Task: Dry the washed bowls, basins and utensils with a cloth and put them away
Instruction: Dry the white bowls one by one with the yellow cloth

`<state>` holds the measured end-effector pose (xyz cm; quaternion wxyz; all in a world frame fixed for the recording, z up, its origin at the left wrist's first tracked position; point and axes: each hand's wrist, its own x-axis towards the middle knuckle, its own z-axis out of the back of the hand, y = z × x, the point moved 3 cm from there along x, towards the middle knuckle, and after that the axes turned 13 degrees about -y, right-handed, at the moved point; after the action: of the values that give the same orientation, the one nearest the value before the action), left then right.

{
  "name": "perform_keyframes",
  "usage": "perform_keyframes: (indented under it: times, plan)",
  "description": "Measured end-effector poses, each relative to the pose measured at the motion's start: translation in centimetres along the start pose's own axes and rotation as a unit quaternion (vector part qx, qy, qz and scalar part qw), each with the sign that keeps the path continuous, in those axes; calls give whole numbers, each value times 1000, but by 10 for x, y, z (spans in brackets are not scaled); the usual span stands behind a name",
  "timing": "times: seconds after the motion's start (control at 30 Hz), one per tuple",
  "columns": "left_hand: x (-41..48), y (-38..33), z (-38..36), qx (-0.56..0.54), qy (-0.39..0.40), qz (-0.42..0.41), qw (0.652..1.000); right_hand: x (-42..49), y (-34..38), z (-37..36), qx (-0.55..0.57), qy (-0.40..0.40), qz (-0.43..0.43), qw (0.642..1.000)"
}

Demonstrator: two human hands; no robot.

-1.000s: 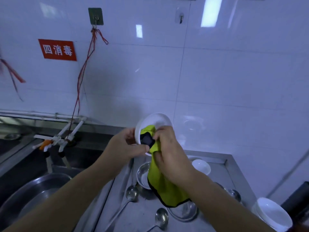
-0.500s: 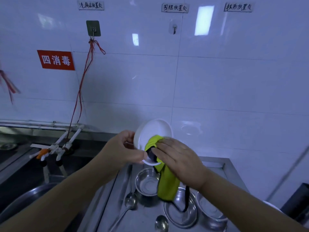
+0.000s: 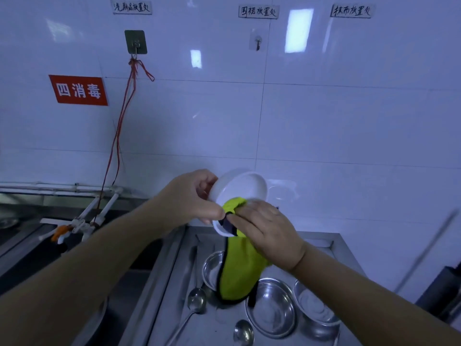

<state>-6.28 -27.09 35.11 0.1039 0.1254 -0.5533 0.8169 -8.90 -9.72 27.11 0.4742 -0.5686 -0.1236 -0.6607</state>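
- Head view (the only one): left hand [image 3: 192,198] grips the white bowl [image 3: 240,189] by its left rim, thumb on the near side, fingers curled behind. The bowl is up in the air above the steel surface [image 3: 174,283], tilted w/ its opening toward the camera, prob. so the inside can be seen and reached.
- right hand [image 3: 268,231] holds the green cloth [image 3: 239,268], fingers laid along the bowl's lower rim w/ cloth bunched btwn them and the bowl. Thumb is hidden, so the exact pinch is unclear.
- One wad of cloth sits inside the bowl; the rest hangs loose below the hand, dark trim showing.
- Judged step: wiping this bowl's inside and rim. The left hand acts as a counter-hold so the right can press w/o the bowl turning.
- On the surface below: three steel bowls [image 3: 272,308] grouped under the hanging cloth end, plus two spoons [image 3: 197,298] toward the front. Prob. next in line for drying; wetness can't be told.
- Left of the surface: dark sink [image 3: 134,283] and taps [image 3: 82,221].
- Wall: white tiles, red sign [image 3: 78,90], hook [image 3: 136,42] w/ red string running down toward the taps, paper labels up top.
- Put-away spot not in view.
- Progress looks early-to-mid, since most items lie on the surface.
- Risk: a smooth bowl held by the rim only could slip under a hard press.
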Motion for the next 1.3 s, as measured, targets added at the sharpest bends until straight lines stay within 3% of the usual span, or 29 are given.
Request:
perform_keyframes:
  times: [0.03, 0.1, 0.23, 0.33, 0.43, 0.53, 0.63, 0.7, 0.77, 0.83, 0.93, 1.0, 1.1, 1.23, 1.3]
  plan:
    - [4, -3, 3, 26, 19, -10, 999, 0, -5, 1, -14, -1, 38, 999]
    - [12, -2, 5, 11, 7, -11, 1000, 2, -11, 0, -24, -4, 29, 999]
    - [8, 19, -16, -175, -50, -5, 983, 12, -8, -2, 12, -35, -156, 987]
    - [4, 24, -31, -245, -98, -15, 964, 24, 6, -2, 58, -87, -283, 953]
    - [4, 15, -34, -252, -122, -37, 959, 28, 21, -4, 82, -115, -339, 930]
    - [5, 4, -25, -202, -140, -79, 966, 28, 18, 1, 83, -99, -286, 949]
    - [15, -2, -8, -127, -113, -77, 982, 18, -2, 7, 31, -18, -92, 995]
    - [22, -2, -1, -106, -72, -56, 990, 11, -17, 8, -3, 35, -16, 999]
    - [24, 3, -5, -148, -54, -33, 987, 13, -20, 9, -12, 45, -40, 998]
    - [22, 9, -16, -190, -41, -29, 981, 19, -13, 10, -8, 5, -120, 993]
    - [15, 15, -31, -207, -36, -48, 976, 22, 2, 8, -3, -41, -225, 974]
    - [13, 15, -32, -202, -51, -46, 977, 20, 9, 7, 10, -41, -243, 969]
    - [16, 10, -22, -151, -32, -61, 986, 17, 4, 10, 18, -13, -187, 982]
    - [28, -2, -4, -44, 65, -57, 995, 6, -15, 16, -64, 46, 17, 997]
    - [30, -3, -3, -70, 56, -48, 995, 4, -17, 14, -74, 49, -4, 996]
